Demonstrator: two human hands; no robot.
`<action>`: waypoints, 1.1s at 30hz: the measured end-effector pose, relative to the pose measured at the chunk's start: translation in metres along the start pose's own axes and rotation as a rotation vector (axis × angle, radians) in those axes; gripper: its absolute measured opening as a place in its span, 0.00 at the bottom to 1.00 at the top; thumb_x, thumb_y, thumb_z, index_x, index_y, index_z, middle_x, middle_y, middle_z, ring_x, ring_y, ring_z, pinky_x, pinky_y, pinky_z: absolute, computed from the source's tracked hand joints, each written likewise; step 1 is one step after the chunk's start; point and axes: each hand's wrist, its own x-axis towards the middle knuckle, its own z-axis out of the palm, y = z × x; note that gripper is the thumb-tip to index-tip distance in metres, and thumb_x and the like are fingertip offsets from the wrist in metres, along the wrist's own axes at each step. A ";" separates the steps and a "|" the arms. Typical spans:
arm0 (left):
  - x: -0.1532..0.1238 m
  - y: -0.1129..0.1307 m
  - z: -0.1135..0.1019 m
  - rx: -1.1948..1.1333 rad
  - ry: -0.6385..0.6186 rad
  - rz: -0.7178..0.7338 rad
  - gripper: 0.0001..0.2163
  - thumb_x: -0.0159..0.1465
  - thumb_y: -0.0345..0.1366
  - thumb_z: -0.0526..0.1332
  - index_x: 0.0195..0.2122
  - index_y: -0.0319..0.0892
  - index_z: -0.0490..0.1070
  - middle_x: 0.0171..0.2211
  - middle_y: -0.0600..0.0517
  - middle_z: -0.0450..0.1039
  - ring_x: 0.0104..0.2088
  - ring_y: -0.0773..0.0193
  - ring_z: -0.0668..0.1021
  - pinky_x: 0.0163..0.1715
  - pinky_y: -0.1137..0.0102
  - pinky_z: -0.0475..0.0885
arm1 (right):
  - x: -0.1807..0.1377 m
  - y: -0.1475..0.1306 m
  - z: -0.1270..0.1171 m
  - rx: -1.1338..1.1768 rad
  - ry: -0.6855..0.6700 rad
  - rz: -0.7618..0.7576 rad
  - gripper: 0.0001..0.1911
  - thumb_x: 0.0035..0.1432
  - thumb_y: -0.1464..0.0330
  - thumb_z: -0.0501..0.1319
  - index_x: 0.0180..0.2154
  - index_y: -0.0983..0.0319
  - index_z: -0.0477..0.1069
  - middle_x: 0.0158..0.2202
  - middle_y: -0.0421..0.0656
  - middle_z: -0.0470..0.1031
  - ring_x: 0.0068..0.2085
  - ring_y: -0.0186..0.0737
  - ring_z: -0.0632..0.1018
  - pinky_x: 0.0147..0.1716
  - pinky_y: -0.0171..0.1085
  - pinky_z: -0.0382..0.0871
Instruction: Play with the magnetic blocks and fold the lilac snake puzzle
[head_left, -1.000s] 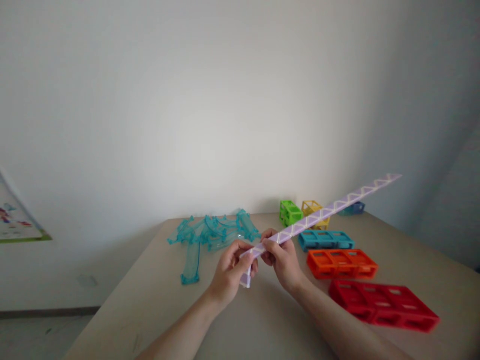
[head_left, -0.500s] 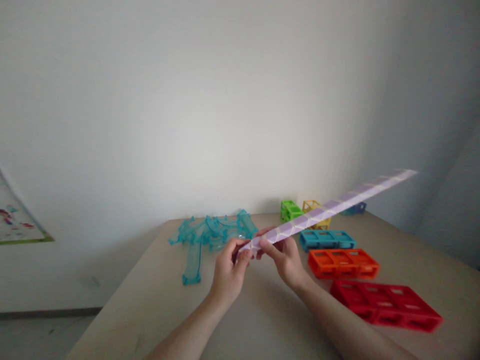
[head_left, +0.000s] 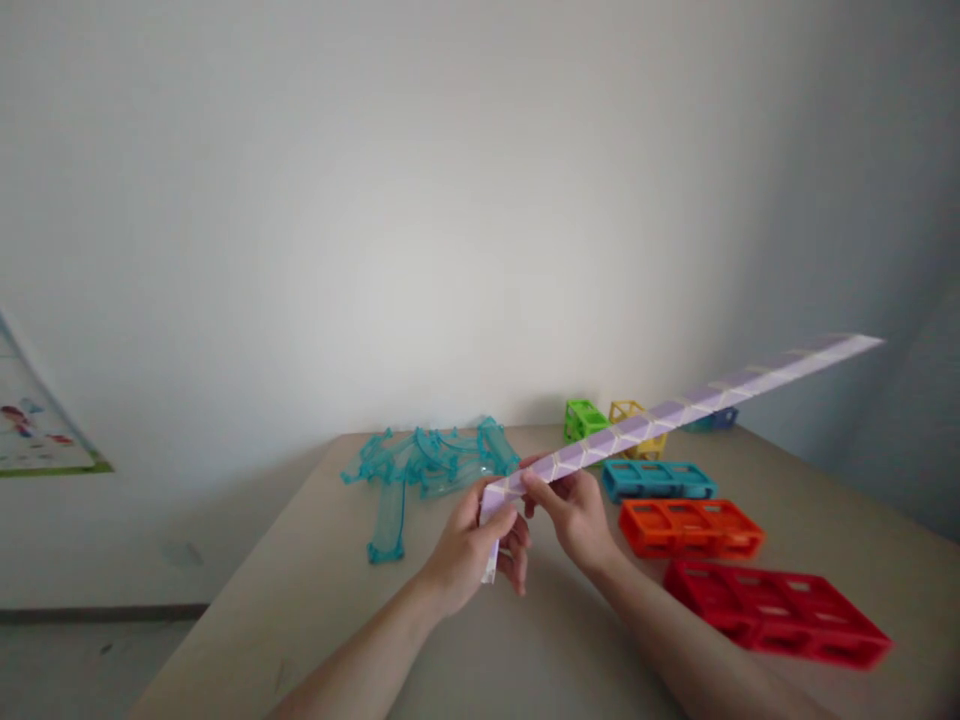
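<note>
A long, thin lilac-and-white snake puzzle [head_left: 637,428] of wedge-shaped segments is held above the table, rising to the right. Its near end bends sharply downward. My left hand [head_left: 469,550] is closed on that bent end, thumb across it and other fingers behind. My right hand [head_left: 579,515] pinches the straight part just past the bend, with the thumb on the near face. Some fingertips of both hands are hidden behind the puzzle.
Translucent teal track pieces [head_left: 388,515] lie in a pile at the left. Open-frame blocks stand at the right: red [head_left: 780,612], orange [head_left: 690,528], blue [head_left: 660,480], yellow [head_left: 626,412], green [head_left: 583,418] and dark blue [head_left: 724,418]. A wall [head_left: 450,200] rises behind the table [head_left: 300,600].
The puzzle's near end has turned from straight to pointing down in my left hand. Its far end has shifted right. My left hand's fingers have moved lower.
</note>
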 end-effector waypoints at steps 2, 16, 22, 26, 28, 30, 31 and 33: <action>0.000 -0.001 0.000 0.010 0.019 -0.002 0.15 0.62 0.41 0.58 0.47 0.41 0.59 0.25 0.54 0.70 0.15 0.67 0.72 0.12 0.71 0.70 | 0.000 -0.001 0.000 -0.022 -0.005 0.004 0.18 0.50 0.57 0.67 0.33 0.66 0.71 0.21 0.39 0.71 0.21 0.34 0.70 0.20 0.33 0.64; 0.001 0.005 0.004 -0.036 0.110 0.054 0.14 0.61 0.43 0.59 0.44 0.42 0.62 0.23 0.57 0.67 0.12 0.72 0.67 0.07 0.76 0.63 | -0.003 0.004 0.001 0.104 0.030 -0.027 0.20 0.53 0.53 0.63 0.35 0.64 0.69 0.22 0.39 0.69 0.22 0.34 0.70 0.19 0.34 0.66; 0.000 0.007 0.002 -0.040 0.096 0.041 0.17 0.59 0.41 0.62 0.47 0.42 0.63 0.24 0.57 0.66 0.13 0.73 0.67 0.08 0.77 0.62 | -0.003 0.004 -0.001 0.097 0.021 -0.054 0.19 0.54 0.53 0.63 0.32 0.65 0.70 0.20 0.39 0.68 0.20 0.33 0.69 0.18 0.34 0.64; 0.000 0.007 0.002 -0.037 0.056 0.024 0.20 0.58 0.42 0.63 0.49 0.43 0.63 0.24 0.58 0.66 0.14 0.74 0.66 0.09 0.77 0.63 | -0.001 0.012 -0.005 0.087 0.006 -0.061 0.18 0.56 0.55 0.62 0.31 0.66 0.71 0.20 0.39 0.67 0.20 0.32 0.68 0.17 0.33 0.62; 0.000 0.006 0.001 -0.035 0.046 0.020 0.20 0.57 0.41 0.64 0.49 0.43 0.63 0.24 0.58 0.65 0.14 0.74 0.66 0.09 0.77 0.63 | 0.000 0.013 -0.006 0.063 0.011 -0.064 0.17 0.56 0.56 0.62 0.31 0.66 0.71 0.20 0.39 0.67 0.19 0.32 0.67 0.17 0.33 0.62; 0.000 0.004 0.001 -0.043 0.055 0.019 0.19 0.58 0.40 0.63 0.48 0.43 0.63 0.24 0.59 0.64 0.14 0.75 0.64 0.08 0.78 0.63 | -0.001 0.011 -0.005 0.051 0.017 -0.072 0.17 0.56 0.56 0.63 0.31 0.66 0.72 0.20 0.39 0.68 0.20 0.32 0.68 0.17 0.32 0.63; 0.001 0.003 0.000 -0.042 0.064 0.020 0.18 0.58 0.40 0.63 0.47 0.43 0.63 0.24 0.59 0.63 0.14 0.75 0.64 0.08 0.78 0.62 | -0.001 0.010 -0.004 0.052 0.020 -0.075 0.17 0.55 0.56 0.63 0.31 0.66 0.72 0.21 0.40 0.69 0.20 0.33 0.69 0.17 0.33 0.64; 0.001 0.002 0.000 -0.016 0.087 0.030 0.15 0.59 0.39 0.61 0.45 0.42 0.63 0.24 0.59 0.62 0.14 0.76 0.62 0.07 0.79 0.61 | -0.002 0.007 -0.001 0.056 0.024 -0.079 0.18 0.54 0.55 0.64 0.32 0.65 0.72 0.23 0.42 0.71 0.21 0.34 0.70 0.17 0.33 0.65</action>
